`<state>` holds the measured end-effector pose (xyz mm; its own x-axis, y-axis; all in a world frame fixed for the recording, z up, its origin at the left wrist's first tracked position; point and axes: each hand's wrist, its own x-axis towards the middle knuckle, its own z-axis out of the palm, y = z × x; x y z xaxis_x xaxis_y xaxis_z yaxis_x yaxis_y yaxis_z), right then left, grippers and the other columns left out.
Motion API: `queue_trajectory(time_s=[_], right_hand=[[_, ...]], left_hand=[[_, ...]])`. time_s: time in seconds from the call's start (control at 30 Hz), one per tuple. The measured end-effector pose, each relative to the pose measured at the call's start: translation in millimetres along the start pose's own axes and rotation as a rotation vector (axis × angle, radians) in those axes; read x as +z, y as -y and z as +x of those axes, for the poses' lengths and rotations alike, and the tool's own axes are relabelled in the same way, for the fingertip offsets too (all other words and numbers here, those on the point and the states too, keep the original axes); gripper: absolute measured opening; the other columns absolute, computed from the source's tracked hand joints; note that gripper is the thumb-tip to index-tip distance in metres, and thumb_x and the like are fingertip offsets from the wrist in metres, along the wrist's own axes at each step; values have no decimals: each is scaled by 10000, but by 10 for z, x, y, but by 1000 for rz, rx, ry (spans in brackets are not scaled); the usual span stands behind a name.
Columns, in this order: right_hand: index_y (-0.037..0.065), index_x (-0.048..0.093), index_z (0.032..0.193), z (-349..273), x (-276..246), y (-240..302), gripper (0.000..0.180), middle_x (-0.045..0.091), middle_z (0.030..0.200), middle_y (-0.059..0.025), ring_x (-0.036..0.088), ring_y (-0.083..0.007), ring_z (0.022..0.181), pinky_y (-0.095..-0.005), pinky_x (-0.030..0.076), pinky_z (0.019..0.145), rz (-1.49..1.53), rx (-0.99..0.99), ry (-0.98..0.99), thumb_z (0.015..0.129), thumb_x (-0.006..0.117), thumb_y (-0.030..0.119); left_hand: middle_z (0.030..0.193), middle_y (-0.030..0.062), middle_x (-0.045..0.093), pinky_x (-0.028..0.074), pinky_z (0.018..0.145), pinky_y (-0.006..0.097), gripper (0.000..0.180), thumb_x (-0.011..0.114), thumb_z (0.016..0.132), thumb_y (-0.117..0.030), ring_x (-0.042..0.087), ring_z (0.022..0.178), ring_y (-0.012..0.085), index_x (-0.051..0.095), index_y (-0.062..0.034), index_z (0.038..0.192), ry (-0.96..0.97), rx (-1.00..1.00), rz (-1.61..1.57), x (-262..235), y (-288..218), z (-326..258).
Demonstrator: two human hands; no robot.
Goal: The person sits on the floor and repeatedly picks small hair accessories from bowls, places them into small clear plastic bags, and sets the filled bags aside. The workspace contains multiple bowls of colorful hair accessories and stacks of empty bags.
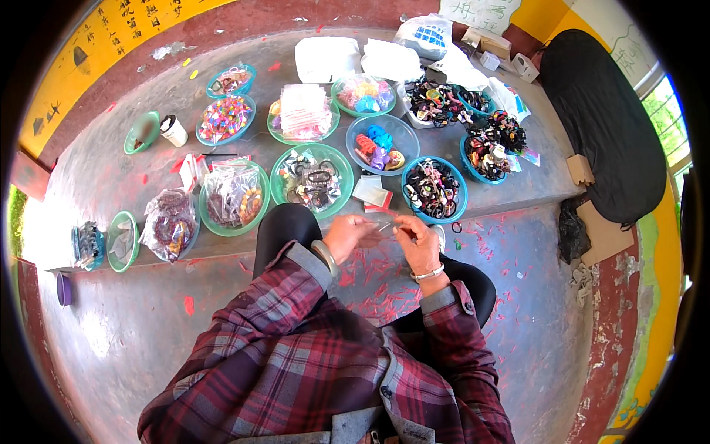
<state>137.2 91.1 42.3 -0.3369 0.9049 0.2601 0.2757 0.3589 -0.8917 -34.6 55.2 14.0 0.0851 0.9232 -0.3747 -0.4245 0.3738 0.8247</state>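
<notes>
Maroon sleeves (251,305) lead to left hand (347,236) and right hand (418,246), fingers (409,225) curled near a thin pale strip (384,227); whether either grips it, I cannot tell.

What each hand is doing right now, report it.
Left hand: fingers bent near a thin pale piece; grip cannot be told.
Right hand: fingers curled; grip cannot be told.

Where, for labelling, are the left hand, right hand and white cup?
Left hand (350,234): head view, on its back.
Right hand (420,248): head view, on its back.
White cup (175,133): head view, on its side.
</notes>
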Motion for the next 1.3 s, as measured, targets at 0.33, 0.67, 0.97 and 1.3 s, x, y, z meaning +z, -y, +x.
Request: queue_trajectory(time_s=[0.33,0.67,0.97,1.3], right_hand=[[83,606,870,-44,5,-183,159,582,615,-138,588,-268,558,-340,444,504,-305,59,178,733,620,164],[94,549,742,-107,89,-28,97,545,563,-120,558,-312,518,-412,417,445,-540,-360,169,758,580,184],[91,547,740,-114,106,49,61,552,586,-89,559,-283,527,-393,433,469,-628,-405,75,752,571,147],[84,568,803,-116,128,-44,70,551,599,-96,552,-298,542,-405,423,481,-597,-478,146,762,564,140]], left_hand=[[862,80,620,520,675,256,215,544,854,-146,607,761,134,606,42,938,72,112,400,6,165,58],[932,77,602,471,781,254,260,526,865,-165,575,844,113,580,43,1010,79,136,337,-58,215,97],[908,54,605,452,725,233,259,544,836,-134,558,785,97,584,51,1013,52,120,327,-43,232,116],[827,60,626,462,652,239,197,537,812,-83,565,723,105,609,46,943,-100,290,392,-66,307,164]])
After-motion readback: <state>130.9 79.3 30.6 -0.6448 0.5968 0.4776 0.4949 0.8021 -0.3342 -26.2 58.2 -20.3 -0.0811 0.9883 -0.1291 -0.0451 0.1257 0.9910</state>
